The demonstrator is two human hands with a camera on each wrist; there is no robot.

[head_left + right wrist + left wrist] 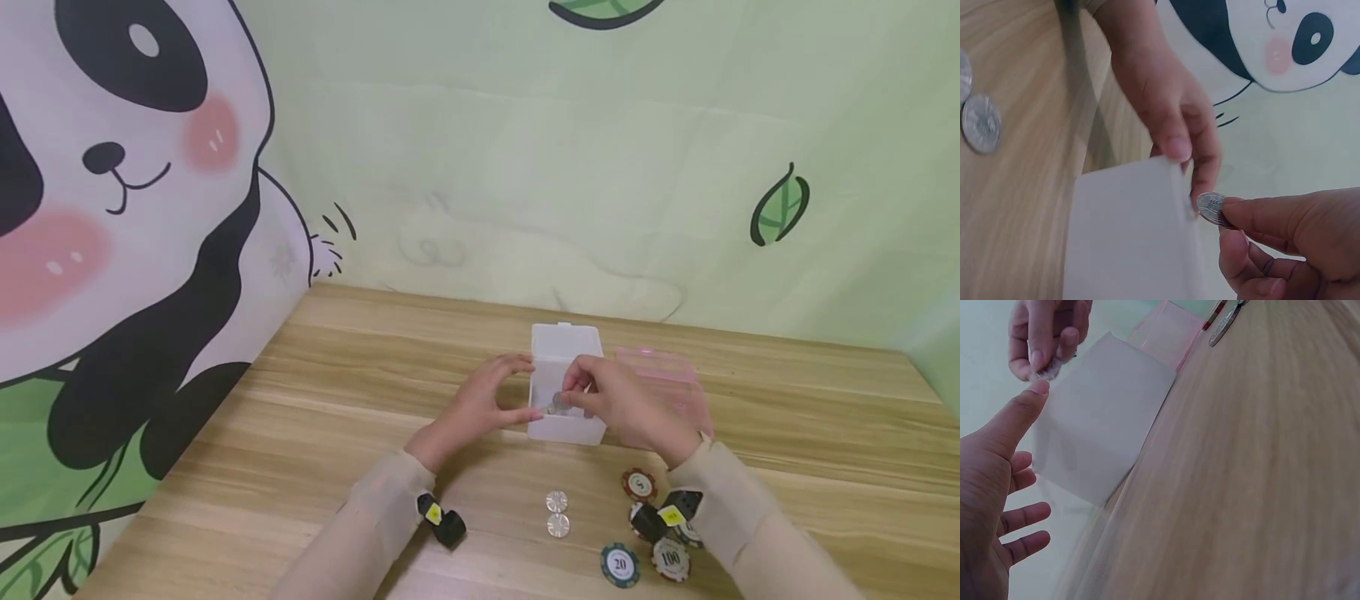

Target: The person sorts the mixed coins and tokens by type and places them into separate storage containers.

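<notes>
A small white plastic box stands on the table with its lid swung up at the back. Between thumb and fingertips, over the box's opening, my right hand pinches a silver coin. My left hand is at the box's left side, its thumb at the front rim and its other fingers spread loosely farther back. Two more silver coins lie one in front of the other on the table, a far coin and a near coin. The box's inside is partly hidden by my right hand.
A translucent pink lid or case lies right of the box, under my right forearm. Several poker chips, among them a green 20 chip and a red 5 chip, lie near my right wrist. A panda-print cloth hangs behind the wooden table.
</notes>
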